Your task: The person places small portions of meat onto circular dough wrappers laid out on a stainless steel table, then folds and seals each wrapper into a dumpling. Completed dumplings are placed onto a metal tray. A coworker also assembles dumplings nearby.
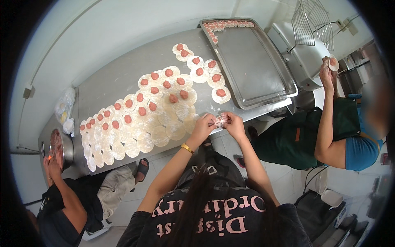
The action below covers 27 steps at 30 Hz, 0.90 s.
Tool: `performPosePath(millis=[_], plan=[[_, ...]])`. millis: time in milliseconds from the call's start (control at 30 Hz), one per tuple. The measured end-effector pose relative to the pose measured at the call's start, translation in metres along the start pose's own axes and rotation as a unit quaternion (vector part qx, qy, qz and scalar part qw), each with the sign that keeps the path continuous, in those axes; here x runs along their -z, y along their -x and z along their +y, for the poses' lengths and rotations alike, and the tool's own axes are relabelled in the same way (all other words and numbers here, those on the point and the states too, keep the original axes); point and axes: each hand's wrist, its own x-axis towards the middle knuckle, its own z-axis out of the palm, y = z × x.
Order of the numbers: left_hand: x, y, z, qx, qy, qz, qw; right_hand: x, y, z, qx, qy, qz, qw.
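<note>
Between my left hand (pixel 204 128) and my right hand (pixel 233 125) is a small floury dumpling (pixel 219 120), held just off the table's near edge. Fingertips of both hands pinch it from either side and partly hide it. Just left of my hands, overlapping round dough wrappers (pixel 145 141) cover the steel table (pixel 98 88). Balls of pink meat filling (pixel 173 98) sit on the far rows; the near rows are bare. A separate group of filled wrappers (pixel 221 94) lies beside the tray.
A large metal tray (pixel 263 61) at the back right holds folded dumplings (pixel 222 25) along its far left corner. On the left, a co-worker's hands (pixel 52 166) are at a metal bowl (pixel 68 152) of meat. Another co-worker's hand (pixel 327 76) on the right holds a filled wrapper (pixel 333 63).
</note>
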Motion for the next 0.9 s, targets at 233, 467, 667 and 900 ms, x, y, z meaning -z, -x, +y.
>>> performPosePath(millis=[233,467,667,900], plan=[[-0.001,0.007,-0.003,0.028,-0.013,-0.027,0.999,-0.001,0.012,-0.003,-0.036,0.122,-0.022,0.992],[-0.008,-0.002,-0.019,0.032,-0.027,-0.016,0.999,-0.004,0.01,0.0,0.023,0.052,0.013,0.998],[-0.008,-0.005,-0.017,-0.025,-0.023,0.009,0.999,0.001,0.017,0.004,0.053,0.038,0.016,0.998],[-0.005,-0.012,-0.007,0.023,-0.06,-0.025,0.998,-0.009,-0.002,0.013,0.052,0.019,-0.001,0.998]])
